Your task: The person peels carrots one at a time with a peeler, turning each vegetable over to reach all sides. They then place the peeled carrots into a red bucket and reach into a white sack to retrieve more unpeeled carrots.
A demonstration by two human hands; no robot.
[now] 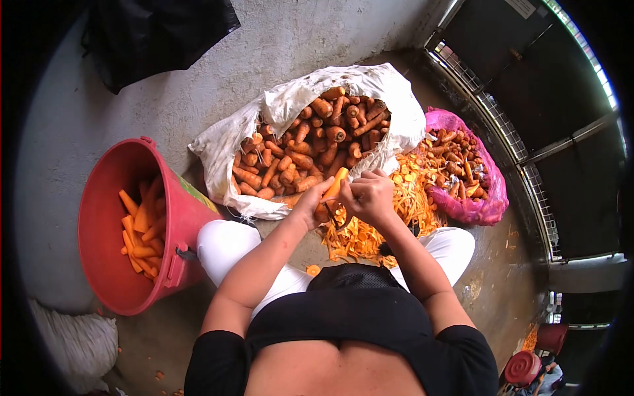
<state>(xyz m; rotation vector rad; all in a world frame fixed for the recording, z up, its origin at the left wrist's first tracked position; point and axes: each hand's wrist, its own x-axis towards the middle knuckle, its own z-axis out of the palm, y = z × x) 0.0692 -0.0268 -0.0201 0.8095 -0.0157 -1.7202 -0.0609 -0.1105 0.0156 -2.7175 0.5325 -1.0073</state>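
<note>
The person wears a black top (343, 317) with a wide, low, curved neckline. Its short sleeves are plain black, the left sleeve (211, 363) and the right sleeve (470, 360) both ending above the elbow. Over the lap the black fabric shows a fine dotted weave, like a mesh panel (356, 277). White trousers (228, 247) cover both legs, smooth and close-fitting at the knees. The forearms are uncovered, and the left hand (310, 201) and right hand (370, 197) are bare.
</note>
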